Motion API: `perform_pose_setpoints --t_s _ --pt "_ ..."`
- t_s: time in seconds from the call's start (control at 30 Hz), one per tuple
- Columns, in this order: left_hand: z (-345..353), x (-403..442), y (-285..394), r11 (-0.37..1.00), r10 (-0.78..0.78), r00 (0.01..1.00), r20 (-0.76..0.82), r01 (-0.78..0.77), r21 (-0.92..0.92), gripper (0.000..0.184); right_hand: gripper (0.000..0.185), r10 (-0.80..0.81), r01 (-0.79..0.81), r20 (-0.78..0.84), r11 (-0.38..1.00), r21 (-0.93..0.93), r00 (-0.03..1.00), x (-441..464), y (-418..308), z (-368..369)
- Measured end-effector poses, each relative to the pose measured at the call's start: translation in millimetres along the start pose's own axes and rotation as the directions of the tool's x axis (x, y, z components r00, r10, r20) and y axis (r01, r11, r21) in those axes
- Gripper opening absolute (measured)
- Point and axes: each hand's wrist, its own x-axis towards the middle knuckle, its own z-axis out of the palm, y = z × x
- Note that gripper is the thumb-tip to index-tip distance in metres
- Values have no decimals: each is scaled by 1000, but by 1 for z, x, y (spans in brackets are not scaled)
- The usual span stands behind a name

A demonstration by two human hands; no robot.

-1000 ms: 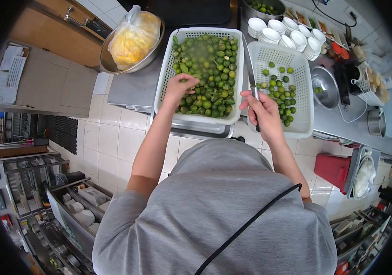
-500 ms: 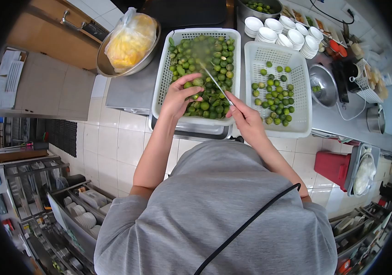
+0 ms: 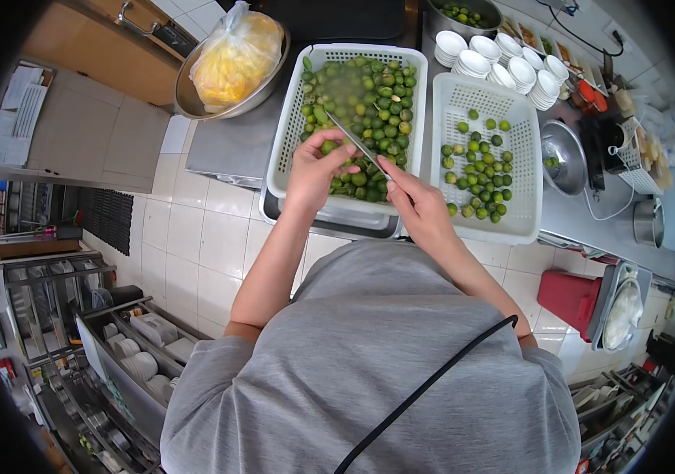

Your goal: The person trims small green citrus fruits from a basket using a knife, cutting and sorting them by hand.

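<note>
My left hand (image 3: 310, 175) is closed around a small green lime (image 3: 329, 148) above the left white basket (image 3: 281, 148). A knife (image 3: 359, 144) is gripped in my right hand (image 3: 418, 201), its blade slanting up and left past the left fingertips. Whether the edge touches the lime I cannot tell. Many limes (image 3: 391, 104) with a few leaves fill the basket below my hands. To the right, a second white basket (image 3: 525, 126) holds a looser group of limes (image 3: 480, 170).
A metal bowl (image 3: 187, 99) with a bag of yellow contents (image 3: 235, 59) stands at left. Stacked white dishes (image 3: 476, 63), a pot of limes (image 3: 464, 14) and a steel bowl (image 3: 562, 162) are at right. A red bin (image 3: 566, 296) stands on the floor.
The knife blade has swung leftward and now lies close over my left fingers. My left fingers have drawn in around the lime. The whole view has shifted slightly.
</note>
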Motion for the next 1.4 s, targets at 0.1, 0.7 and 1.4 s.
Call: perform_pose_setpoints --t_s 0.1,0.7,1.4 --pt "10 -12 -11 995 -55 982 179 38 97 23 35 106 -106 6 994 -35 994 10 23 2" --pt "7 115 -41 88 -406 911 -70 115 989 34 34 280 -278 -9 957 85 960 7 23 -15" --pt "-8 19 14 993 -75 995 -70 81 87 28 35 66 -67 34 997 38 997 5 3 -3"
